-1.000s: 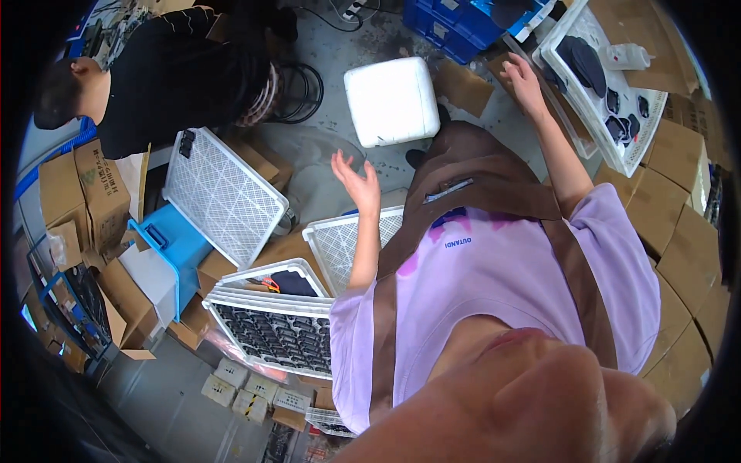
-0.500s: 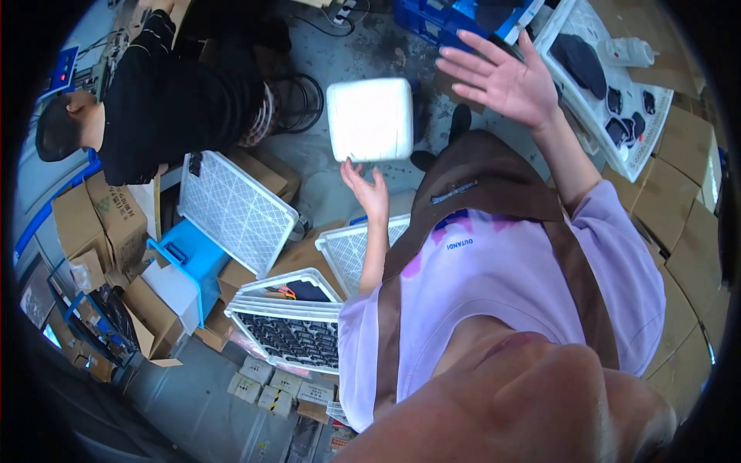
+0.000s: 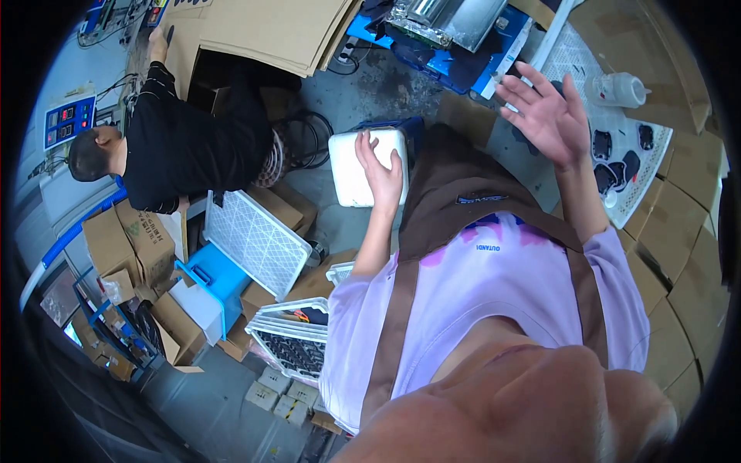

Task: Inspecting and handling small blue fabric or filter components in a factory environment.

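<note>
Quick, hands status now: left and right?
Left hand: open, palm resting on the white square stool, not gripping.
Right hand: open, fingers spread, empty, raised above the white perforated tray.

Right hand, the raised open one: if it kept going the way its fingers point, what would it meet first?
Probably the white perforated tray of dark parts; the right hand hangs open over its near edge, though depth is unclear.

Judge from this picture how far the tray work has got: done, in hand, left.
Done, it seems: stacked white trays hold dark pieces. In hand: nothing; the left hand lies flat on a white square pad, the right hand is open and empty. Left, probably: the tray beside it is mostly bare.
</note>
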`<state>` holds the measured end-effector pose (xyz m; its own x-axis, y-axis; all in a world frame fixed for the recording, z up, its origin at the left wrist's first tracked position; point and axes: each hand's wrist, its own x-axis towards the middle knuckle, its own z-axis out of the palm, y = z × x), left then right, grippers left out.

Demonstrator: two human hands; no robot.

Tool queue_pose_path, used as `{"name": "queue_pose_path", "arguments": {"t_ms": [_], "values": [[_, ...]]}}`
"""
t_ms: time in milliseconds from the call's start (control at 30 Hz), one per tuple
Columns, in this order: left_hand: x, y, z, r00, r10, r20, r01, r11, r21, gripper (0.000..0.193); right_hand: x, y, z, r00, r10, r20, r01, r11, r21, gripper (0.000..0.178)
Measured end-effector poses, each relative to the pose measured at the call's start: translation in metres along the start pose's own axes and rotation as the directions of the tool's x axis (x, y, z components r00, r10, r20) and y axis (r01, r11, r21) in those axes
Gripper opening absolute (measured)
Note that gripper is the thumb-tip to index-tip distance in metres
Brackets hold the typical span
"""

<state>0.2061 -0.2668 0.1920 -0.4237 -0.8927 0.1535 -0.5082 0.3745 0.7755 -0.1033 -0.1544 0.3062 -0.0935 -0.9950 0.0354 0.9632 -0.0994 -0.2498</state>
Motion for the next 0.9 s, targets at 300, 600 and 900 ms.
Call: {"name": "queue_pose_path", "arguments": {"t_ms": [300, 600, 900], "values": [[0.118, 0.077, -0.007, 0.967, 0.231, -0.108, -0.239, 0.969, -0.070, 0.065, -0.027, -0.039, -0.019, 0.977, -0.213, -0.021, 0.209, 0.972, -0.104, 0.062], [0.223, 0.065, -0.006, 0.896, 0.423, -0.136, -0.436, 0.896, -0.081, 0.059, 0.000, -0.035, -0.036, 0.924, -0.354, -0.146, 0.334, 0.931, -0.145, 0.058], [0.355, 0.027, -0.004, 0.895, 0.444, 0.034, -0.397, 0.829, -0.394, 0.059, 0.087, -0.023, 0.001, 0.745, -0.628, -0.224, 0.544, 0.767, -0.342, 0.059]]}}
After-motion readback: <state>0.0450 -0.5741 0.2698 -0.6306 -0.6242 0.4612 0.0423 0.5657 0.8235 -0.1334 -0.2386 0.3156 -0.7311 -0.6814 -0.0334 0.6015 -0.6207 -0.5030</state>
